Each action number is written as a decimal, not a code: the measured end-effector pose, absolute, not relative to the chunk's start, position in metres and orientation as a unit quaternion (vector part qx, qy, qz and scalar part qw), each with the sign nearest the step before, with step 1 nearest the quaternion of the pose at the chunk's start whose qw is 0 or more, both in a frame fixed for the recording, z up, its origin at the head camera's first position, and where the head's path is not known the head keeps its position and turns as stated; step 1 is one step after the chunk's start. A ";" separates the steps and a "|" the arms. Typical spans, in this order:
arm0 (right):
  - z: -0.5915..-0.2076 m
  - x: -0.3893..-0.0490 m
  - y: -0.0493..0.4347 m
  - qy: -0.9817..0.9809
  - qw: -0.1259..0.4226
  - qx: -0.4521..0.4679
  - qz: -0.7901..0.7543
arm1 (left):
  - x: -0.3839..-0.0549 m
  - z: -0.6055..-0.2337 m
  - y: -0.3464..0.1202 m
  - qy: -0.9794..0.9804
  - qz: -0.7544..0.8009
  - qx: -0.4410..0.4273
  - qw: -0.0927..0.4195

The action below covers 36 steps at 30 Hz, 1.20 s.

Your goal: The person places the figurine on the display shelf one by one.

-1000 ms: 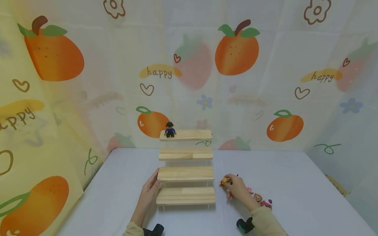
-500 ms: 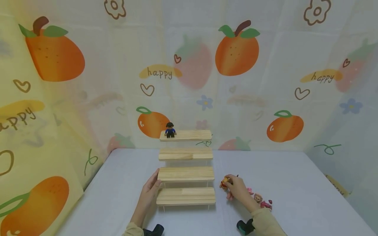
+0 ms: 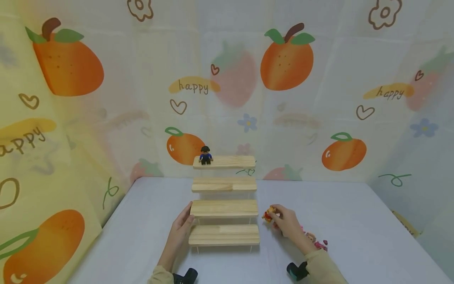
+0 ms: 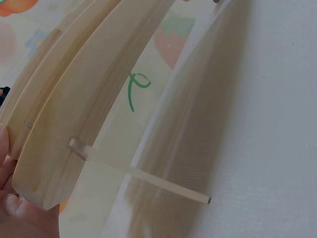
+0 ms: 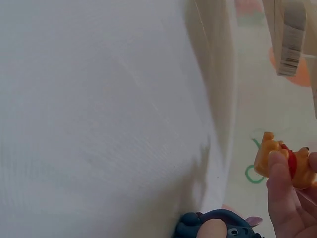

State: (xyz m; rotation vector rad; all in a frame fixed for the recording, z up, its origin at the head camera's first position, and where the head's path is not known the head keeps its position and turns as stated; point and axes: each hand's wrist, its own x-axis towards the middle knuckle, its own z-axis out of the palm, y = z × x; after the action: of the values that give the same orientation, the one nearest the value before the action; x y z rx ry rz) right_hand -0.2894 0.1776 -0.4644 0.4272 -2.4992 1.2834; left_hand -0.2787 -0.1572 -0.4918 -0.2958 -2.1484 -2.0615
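Observation:
A stepped wooden display stand with several tiers stands on the white table. My left hand grips the left end of its second-lowest board; in the left wrist view, fingers show beside the board ends. A small black-haired figurine in blue sits at the left of the top board. Right of the stand, my right hand pinches a yellow bear figurine in a red shirt between thumb and fingers. A dark blue animal figurine lies below that hand in the right wrist view.
Several small figurines lie partly hidden by the right forearm, among them a brown-and-pink one and a dark pink one. A fruit-printed cloth hangs behind the table. White table surface extends to the right.
My right hand has lifted the bear figurine slightly up and toward the stand. My left hand keeps its place on the board. The head view has shifted a little.

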 end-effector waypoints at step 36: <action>-0.430 -0.303 0.183 -0.855 0.131 0.144 0.480 | -0.280 -0.493 -0.158 -0.714 -0.685 -0.117 0.084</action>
State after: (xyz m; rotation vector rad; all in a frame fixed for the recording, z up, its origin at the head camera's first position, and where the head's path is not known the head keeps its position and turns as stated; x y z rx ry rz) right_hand -0.3029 0.1834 -0.4302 0.4191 -2.4831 1.3935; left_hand -0.2798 -0.1583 -0.4926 -0.3478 -2.1308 -2.0433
